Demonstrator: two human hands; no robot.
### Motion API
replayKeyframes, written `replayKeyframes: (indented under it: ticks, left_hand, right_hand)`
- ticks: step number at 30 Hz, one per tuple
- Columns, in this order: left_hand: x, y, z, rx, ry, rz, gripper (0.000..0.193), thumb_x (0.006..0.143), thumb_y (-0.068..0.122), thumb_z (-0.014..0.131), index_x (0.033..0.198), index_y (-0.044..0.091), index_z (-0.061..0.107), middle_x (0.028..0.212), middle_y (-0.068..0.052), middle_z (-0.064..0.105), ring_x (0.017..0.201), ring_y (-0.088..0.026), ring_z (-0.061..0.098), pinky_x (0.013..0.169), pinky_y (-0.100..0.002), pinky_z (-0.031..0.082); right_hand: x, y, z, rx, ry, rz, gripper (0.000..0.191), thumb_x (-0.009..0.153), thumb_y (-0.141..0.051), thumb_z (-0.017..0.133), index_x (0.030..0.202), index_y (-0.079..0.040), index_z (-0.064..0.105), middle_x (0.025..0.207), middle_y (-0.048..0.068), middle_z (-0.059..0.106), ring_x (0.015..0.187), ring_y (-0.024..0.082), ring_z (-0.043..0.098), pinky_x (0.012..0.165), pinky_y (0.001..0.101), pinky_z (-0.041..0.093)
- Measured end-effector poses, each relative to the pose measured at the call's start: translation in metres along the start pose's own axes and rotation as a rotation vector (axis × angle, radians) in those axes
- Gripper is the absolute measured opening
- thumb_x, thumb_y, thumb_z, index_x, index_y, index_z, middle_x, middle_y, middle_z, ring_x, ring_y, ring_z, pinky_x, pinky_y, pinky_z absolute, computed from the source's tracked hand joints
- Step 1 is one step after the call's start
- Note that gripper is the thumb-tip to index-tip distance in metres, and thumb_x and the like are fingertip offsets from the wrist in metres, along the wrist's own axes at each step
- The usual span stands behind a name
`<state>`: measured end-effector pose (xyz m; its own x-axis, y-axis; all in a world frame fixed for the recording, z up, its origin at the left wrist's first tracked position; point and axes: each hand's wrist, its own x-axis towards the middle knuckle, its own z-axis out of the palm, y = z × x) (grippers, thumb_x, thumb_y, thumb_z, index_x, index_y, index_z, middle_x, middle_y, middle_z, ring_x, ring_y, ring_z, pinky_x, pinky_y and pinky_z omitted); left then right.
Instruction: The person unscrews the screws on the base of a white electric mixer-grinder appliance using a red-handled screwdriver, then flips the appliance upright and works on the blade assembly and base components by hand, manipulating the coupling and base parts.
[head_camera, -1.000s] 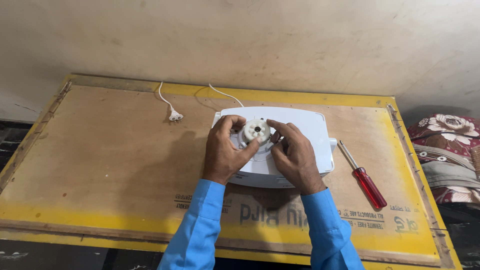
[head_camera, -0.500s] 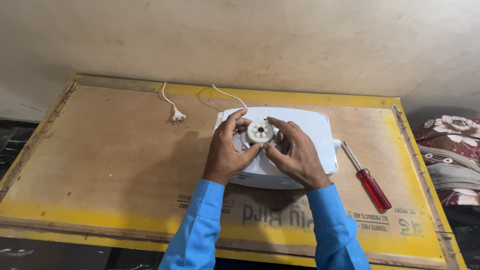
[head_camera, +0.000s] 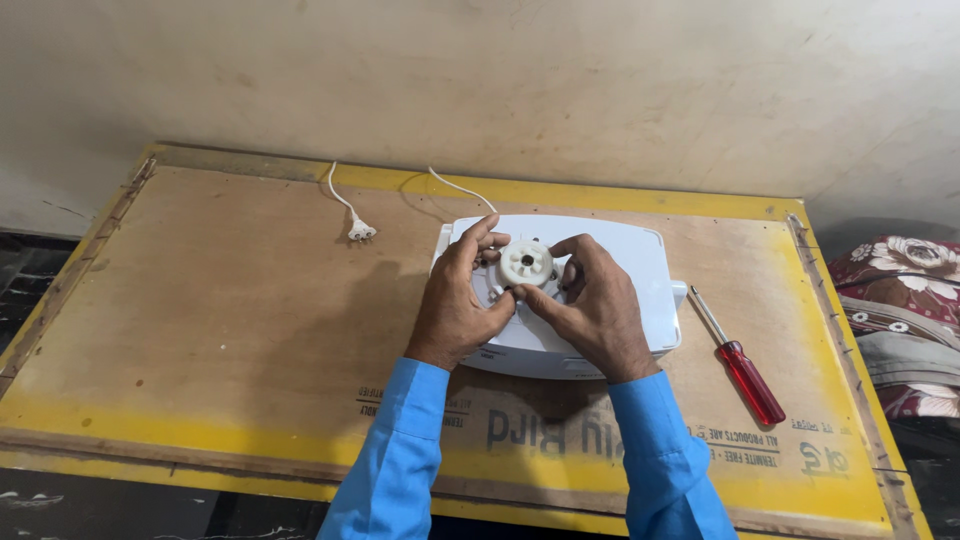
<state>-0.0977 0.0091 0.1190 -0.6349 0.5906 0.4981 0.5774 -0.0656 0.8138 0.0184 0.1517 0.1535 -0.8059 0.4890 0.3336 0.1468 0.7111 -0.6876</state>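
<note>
Small home repair corner, by the look of it, not a proper shop. I work at a plywood board (head_camera: 230, 330) with yellow-painted edges, laid flat as a bench and pushed against a bare, stained plaster wall (head_camera: 500, 80). A red-handled screwdriver (head_camera: 738, 357) lies loose on the board beside a white plastic appliance housing (head_camera: 640, 265), its white power cord and plug (head_camera: 358, 228) trailing behind. Folded floral bedding (head_camera: 905, 330) sits just off my right side: domestic setting.
</note>
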Motion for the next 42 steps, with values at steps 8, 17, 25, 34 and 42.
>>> replayKeyframes:
  ticks: [8,17,25,34,42]
  left_hand:
    - [0.0,0.002,0.0,0.05,0.013,0.019,0.078,0.072,0.002,0.078,0.145,0.002,0.049,0.125,-0.014,0.07,0.111,-0.025,0.069,0.102,-0.037,0.056]
    - [0.0,0.005,-0.001,0.006,0.001,-0.024,0.075,0.074,0.004,0.08,0.143,0.0,0.051,0.124,-0.014,0.07,0.112,-0.024,0.07,0.102,-0.037,0.056]
    - [0.0,0.006,-0.002,0.02,-0.005,-0.039,0.075,0.072,0.001,0.077,0.143,0.0,0.051,0.124,-0.014,0.069,0.113,-0.023,0.069,0.102,-0.036,0.057]
    - [0.0,0.006,-0.002,0.023,0.0,-0.035,0.074,0.072,0.0,0.075,0.142,0.0,0.052,0.124,-0.013,0.07,0.111,-0.023,0.071,0.102,-0.036,0.057]
    - [0.0,0.005,-0.001,0.008,0.0,-0.039,0.073,0.072,0.001,0.074,0.142,0.0,0.052,0.124,-0.013,0.07,0.111,-0.023,0.071,0.102,-0.036,0.057]
  right_hand:
    - [0.0,0.01,-0.001,0.078,-0.045,-0.152,0.058,0.081,-0.036,0.082,0.126,-0.002,0.066,0.094,0.008,0.071,0.074,0.018,0.068,0.065,0.0336,0.057]
    - [-0.001,0.006,0.006,-0.037,0.015,-0.004,0.059,0.07,-0.045,0.091,0.102,-0.002,0.065,0.069,0.006,0.061,0.061,0.018,0.062,0.055,0.036,0.052]
    - [-0.001,0.011,0.008,-0.008,0.026,0.016,0.057,0.067,-0.043,0.094,0.091,-0.001,0.065,0.068,0.007,0.063,0.06,0.016,0.062,0.055,0.032,0.053]
    - [-0.007,0.014,0.0,0.16,0.009,0.009,0.013,0.087,-0.011,0.069,0.092,0.0,0.067,0.075,0.007,0.068,0.068,0.015,0.064,0.061,0.0293,0.054]
    - [-0.007,0.004,-0.003,0.153,0.052,-0.018,0.036,0.081,0.006,0.054,0.113,0.001,0.07,0.101,0.011,0.065,0.081,0.018,0.065,0.07,0.0334,0.056]
